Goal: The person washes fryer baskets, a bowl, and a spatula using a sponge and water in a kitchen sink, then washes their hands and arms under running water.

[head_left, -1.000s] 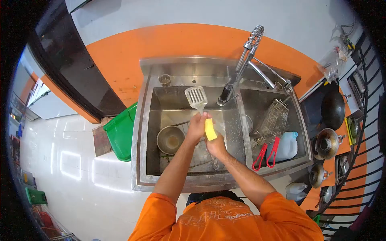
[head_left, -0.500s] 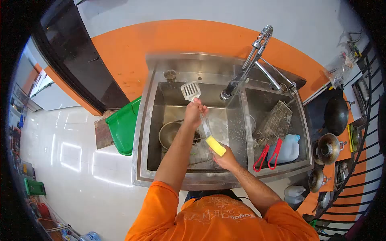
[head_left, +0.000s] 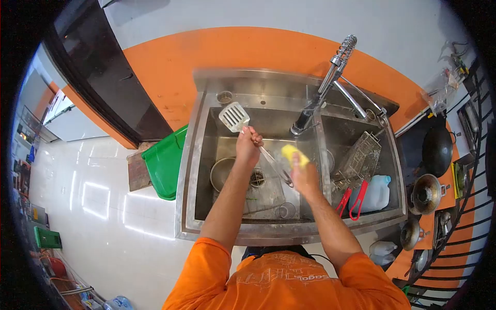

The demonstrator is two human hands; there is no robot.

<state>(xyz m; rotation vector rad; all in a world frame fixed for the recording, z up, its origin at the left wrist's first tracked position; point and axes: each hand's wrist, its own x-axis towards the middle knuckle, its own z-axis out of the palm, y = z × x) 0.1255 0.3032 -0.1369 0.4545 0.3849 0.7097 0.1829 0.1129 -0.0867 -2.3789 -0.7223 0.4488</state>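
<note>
My left hand (head_left: 249, 147) is closed around a slotted metal spatula (head_left: 234, 118) just below its head, over the larger sink basin (head_left: 279, 118). The spatula's handle slants down toward the right. In my right hand (head_left: 305, 178), blurred by motion, is a yellow sponge (head_left: 294, 154); it is lifted off the handle, a little to the right of it. Beneath my hands a round pan (head_left: 221, 173), partly covered by my left forearm, lies in the basin near the drain (head_left: 257, 178). A clear glass (head_left: 285, 210) lies by the basin's front wall.
The smaller basin on the right holds a wire fryer basket (head_left: 357, 159) with red handles (head_left: 359, 201) and a pale plastic jug (head_left: 376, 194). A spring faucet (head_left: 330, 77) rises behind the divider. A green bin (head_left: 165, 163) stands left; woks (head_left: 426, 194) sit at right.
The sponge in my right hand has come off the handle and moved up and right. The spatula has shifted slightly left. The clear glass now shows in the basin.
</note>
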